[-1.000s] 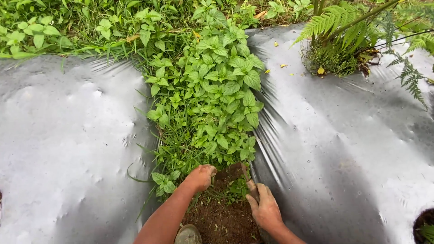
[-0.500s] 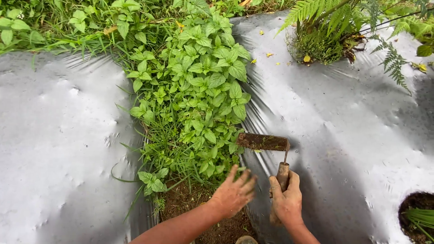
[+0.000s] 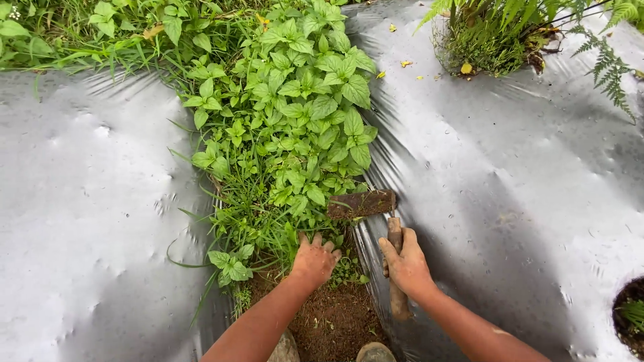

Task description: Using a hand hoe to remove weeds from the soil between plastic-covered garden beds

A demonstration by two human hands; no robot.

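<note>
Strip of weeds ran up the middle between two sheets of silver plastic mulch, filling the gap from the top edge down to the hands. The sheets lay wide and bare on both sides, wrinkled, giving open room left and right; the narrow furrow itself was crowded with leaves and grass blades.

Left hand was closed into the base of the weeds, fingers buried in stems at the lower edge of the green patch. Right hand gripped the wooden handle of a small hoe, its rusty blade lying crosswise against the weeds at the right sheet's inner edge, just beside the left hand.

Bare brown soil showed below the hands, already free of plants. A fern clump grew from a hole in the right sheet, well apart at top right. Another planting hole sat at the right edge, cut off by the frame.

Toes of two shoes just showed at the bottom edge, mostly cut off. The blade's cutting edge was hidden among leaves; left fingertips could not be made out.
</note>
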